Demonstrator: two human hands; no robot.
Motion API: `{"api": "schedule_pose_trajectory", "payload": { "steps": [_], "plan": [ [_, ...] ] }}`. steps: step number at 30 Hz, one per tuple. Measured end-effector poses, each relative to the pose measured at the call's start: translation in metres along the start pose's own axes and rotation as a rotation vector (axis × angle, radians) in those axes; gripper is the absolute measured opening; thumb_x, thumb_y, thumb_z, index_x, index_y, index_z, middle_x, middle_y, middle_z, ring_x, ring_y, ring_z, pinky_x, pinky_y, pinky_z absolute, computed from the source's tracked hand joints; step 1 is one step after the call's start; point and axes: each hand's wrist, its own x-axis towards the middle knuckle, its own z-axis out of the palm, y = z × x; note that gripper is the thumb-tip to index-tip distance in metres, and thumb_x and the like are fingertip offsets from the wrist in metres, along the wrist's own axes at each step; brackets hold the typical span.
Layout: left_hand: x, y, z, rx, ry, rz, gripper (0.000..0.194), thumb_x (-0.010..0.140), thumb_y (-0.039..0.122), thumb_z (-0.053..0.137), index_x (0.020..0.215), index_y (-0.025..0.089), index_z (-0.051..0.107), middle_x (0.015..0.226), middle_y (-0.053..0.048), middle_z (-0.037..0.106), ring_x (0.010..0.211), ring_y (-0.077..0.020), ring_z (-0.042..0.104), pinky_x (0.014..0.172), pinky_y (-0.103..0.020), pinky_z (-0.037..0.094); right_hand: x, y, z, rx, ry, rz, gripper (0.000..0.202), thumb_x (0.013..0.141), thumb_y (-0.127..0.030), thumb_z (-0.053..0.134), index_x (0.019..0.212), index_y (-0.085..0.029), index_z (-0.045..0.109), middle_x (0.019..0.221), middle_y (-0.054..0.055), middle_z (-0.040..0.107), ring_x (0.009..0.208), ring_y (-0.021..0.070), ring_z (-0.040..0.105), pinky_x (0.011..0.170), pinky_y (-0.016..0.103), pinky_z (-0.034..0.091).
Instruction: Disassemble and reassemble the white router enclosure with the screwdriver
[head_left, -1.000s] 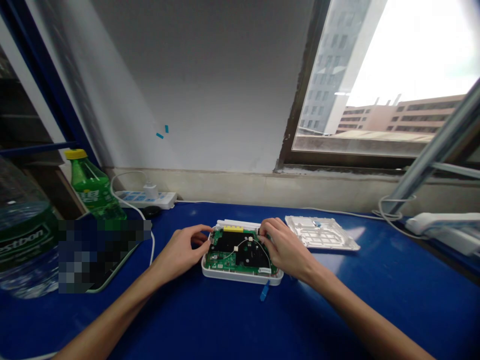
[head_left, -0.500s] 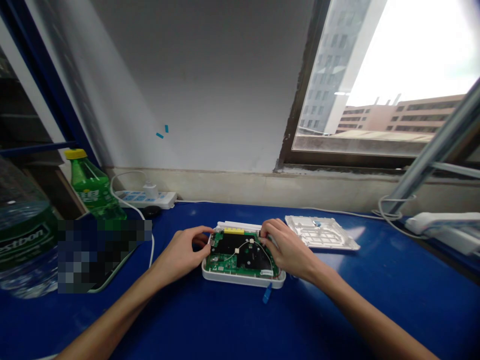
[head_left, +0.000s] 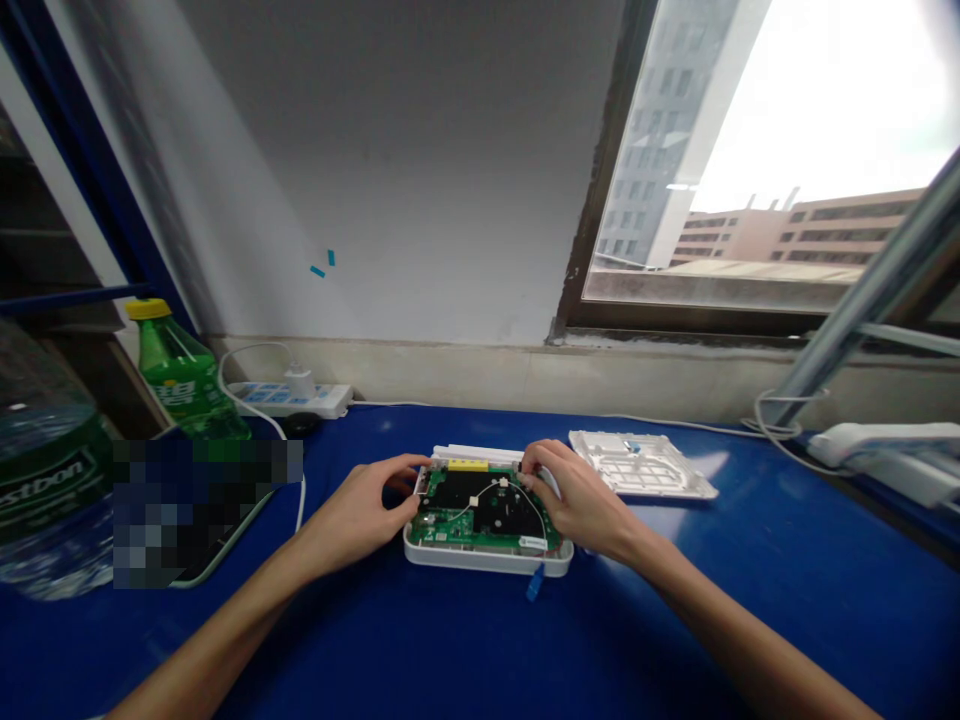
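Clear plastic forms the large water bottle (head_left: 45,480) at far left, its dark green label facing out, with a yellow-capped green soda bottle (head_left: 180,375) standing behind and to its right. Pixelation hides most of a dark flat device (head_left: 225,530) in front of them, and a white cable (head_left: 301,495) runs down along its right side. Behind, a charger plug (head_left: 299,382) sits in a white power strip (head_left: 322,401) against the wall. Next comes the left hand (head_left: 371,500), thumb and forefinger bowed apart, their tips at the left edge of an opened white router housing (head_left: 480,563); whether they clamp it, I cannot tell. That housing lies on the blue tabletop (head_left: 420,650) between both hands, exposing a green circuit board (head_left: 454,527) with a yellow port block (head_left: 468,465) along its far edge. By the near right corner is a blue fibre connector (head_left: 535,583). The right hand (head_left: 574,495) bends its fingers narrowly over the board's far right corner; what they pinch is hidden. Beyond it lies a white ribbed cover (head_left: 645,464).
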Motion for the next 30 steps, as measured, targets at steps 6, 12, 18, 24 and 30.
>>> {"api": "schedule_pose_trajectory", "payload": {
  "steps": [6,12,18,24,30],
  "plan": [
    [-0.001,0.0,0.0,-0.02,0.002,-0.007,0.042,0.087,0.039,0.064,0.126,0.023,0.069,0.109,-0.006,0.078,0.102,-0.0267,0.073,0.091,-0.035,0.057,-0.001,-0.004,-0.001,-0.04,0.008,-0.014,0.01,0.095,-0.013,0.055,0.088,-0.021,0.055,0.092,0.006,0.064,0.089,0.0234,0.056,0.078,0.038,0.046],
    [-0.002,0.002,-0.001,-0.04,0.002,-0.001,0.045,0.085,0.034,0.066,0.128,0.023,0.068,0.108,-0.006,0.078,0.102,-0.0261,0.073,0.09,-0.034,0.057,-0.003,0.001,0.002,0.013,0.006,-0.031,0.011,0.094,-0.012,0.056,0.09,-0.021,0.058,0.104,0.008,0.06,0.096,0.0235,0.057,0.085,0.04,0.05],
    [-0.002,0.004,0.0,-0.064,-0.008,0.0,0.048,0.083,0.03,0.068,0.131,0.023,0.066,0.108,-0.005,0.079,0.102,-0.0253,0.074,0.085,-0.031,0.058,-0.002,0.006,0.007,0.022,-0.011,0.031,0.005,0.092,-0.016,0.062,0.093,-0.021,0.063,0.107,0.008,0.057,0.098,0.0229,0.059,0.088,0.041,0.051],
    [-0.001,0.001,0.006,-0.091,-0.003,-0.002,0.049,0.084,0.031,0.066,0.132,0.023,0.065,0.115,-0.007,0.077,0.1,-0.0269,0.075,0.074,-0.031,0.062,-0.001,0.006,0.003,-0.001,-0.009,0.041,0.004,0.09,-0.017,0.067,0.087,-0.02,0.068,0.107,0.008,0.057,0.1,0.0236,0.059,0.09,0.042,0.051],
    [0.0,-0.002,0.01,-0.187,-0.042,-0.013,0.056,0.083,0.027,0.063,0.138,0.022,0.058,0.123,-0.007,0.074,0.094,-0.0266,0.077,0.074,-0.034,0.064,0.0,0.008,0.005,-0.037,-0.02,0.019,0.008,0.093,-0.015,0.063,0.088,-0.02,0.065,0.107,0.009,0.059,0.1,0.0241,0.058,0.089,0.043,0.052]
  ]
}}
